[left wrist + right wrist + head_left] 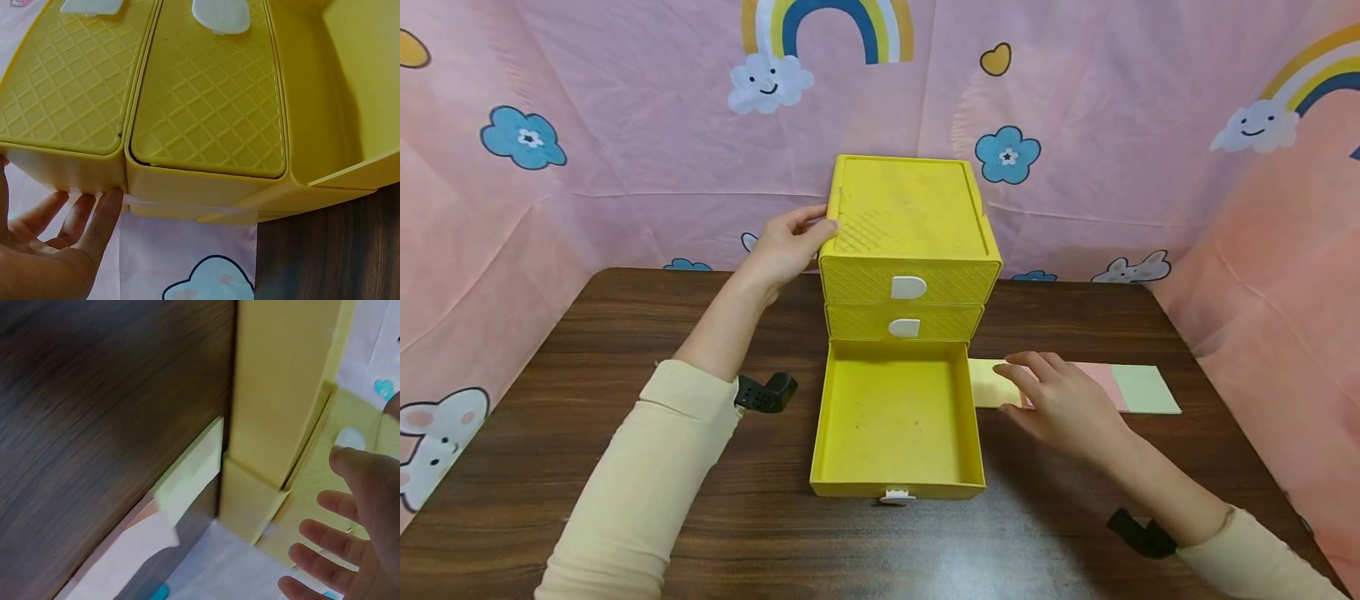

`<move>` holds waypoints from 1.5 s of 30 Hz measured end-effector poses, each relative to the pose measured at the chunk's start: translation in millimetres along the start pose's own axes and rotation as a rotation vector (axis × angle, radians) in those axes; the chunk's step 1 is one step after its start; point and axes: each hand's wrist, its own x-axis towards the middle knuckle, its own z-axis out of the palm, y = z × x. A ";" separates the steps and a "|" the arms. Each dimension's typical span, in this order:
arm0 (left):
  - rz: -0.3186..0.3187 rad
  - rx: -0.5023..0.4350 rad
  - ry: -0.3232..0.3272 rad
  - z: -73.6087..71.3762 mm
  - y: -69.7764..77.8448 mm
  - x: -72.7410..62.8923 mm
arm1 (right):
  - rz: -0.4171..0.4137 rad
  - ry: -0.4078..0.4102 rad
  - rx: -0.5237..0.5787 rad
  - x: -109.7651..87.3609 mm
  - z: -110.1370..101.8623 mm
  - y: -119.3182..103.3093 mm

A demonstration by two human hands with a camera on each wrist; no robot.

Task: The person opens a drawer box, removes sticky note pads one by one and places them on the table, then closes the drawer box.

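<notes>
A yellow three-drawer storage box (910, 204) stands at the middle of the table, its bottom drawer (891, 421) pulled out with a bare floor. The two upper drawers are closed and carry white tabs (908, 287). My left hand (786, 250) rests at the box's upper left edge, thumb at the top rim; in the left wrist view its extended fingers (103, 215) touch the side wall. Over a row of coloured sticky notes (1142, 389), right of the drawer, hovers my right hand (1071, 408), fingers spread and holding nothing. It partly covers the notes in the head view.
The dark wooden table (737, 517) lies beneath everything. A pink patterned cloth (685, 150) hangs close behind and along both sides. Black bands (766, 392) are worn on both wrists. The drawer's front tab (897, 497) points toward the near edge.
</notes>
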 end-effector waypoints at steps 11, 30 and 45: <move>-0.017 0.041 0.007 0.0 4.8 -1.8 | -0.069 -0.035 0.012 9.0 -13.9 -39.5; -0.021 0.014 0.001 0.2 4.4 -2.3 | -0.239 -0.022 0.049 12.0 -14.1 -86.7; -0.017 -0.004 0.003 1.0 3.8 -2.6 | -0.360 0.030 0.046 13.1 -4.5 -113.2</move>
